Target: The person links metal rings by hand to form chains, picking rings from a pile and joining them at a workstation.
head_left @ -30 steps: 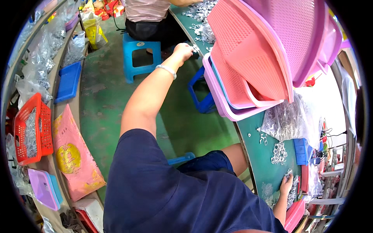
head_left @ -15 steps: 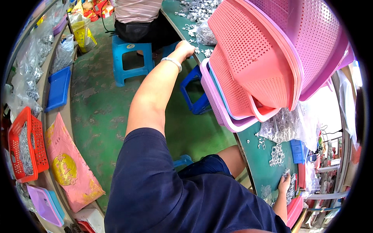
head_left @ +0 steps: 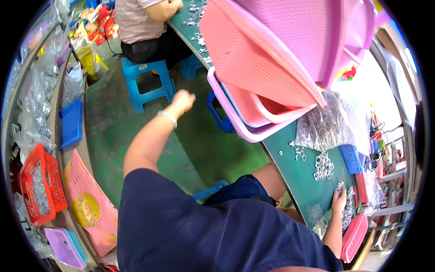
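Note:
My left hand (head_left: 183, 102), with a pale bracelet at the wrist, hangs over the green floor beside the bench, its fingers curled closed; what they hold, if anything, is hidden. At the lower right, my right hand (head_left: 338, 202) is closed around small silvery metal pieces (head_left: 339, 186) over the green workbench (head_left: 290, 174). A pile of similar pieces (head_left: 348, 207) lies right beside it. Further up the bench is a heap of ring-shaped metal clips (head_left: 323, 167), below a clear plastic bag (head_left: 319, 124) full of metal parts.
Tilted pink and purple perforated baskets (head_left: 258, 59) are stacked over the bench. A blue stool (head_left: 147, 84) carries a seated co-worker (head_left: 144, 27). Along the left shelf stand a red basket (head_left: 56, 186) of metal parts and a blue tray (head_left: 71, 123). A pink tray (head_left: 354, 238) sits by my right forearm.
My left hand has drawn back from the bench edge, down and left over the floor. My right hand stays at the metal pieces. The whole view has shifted slightly.

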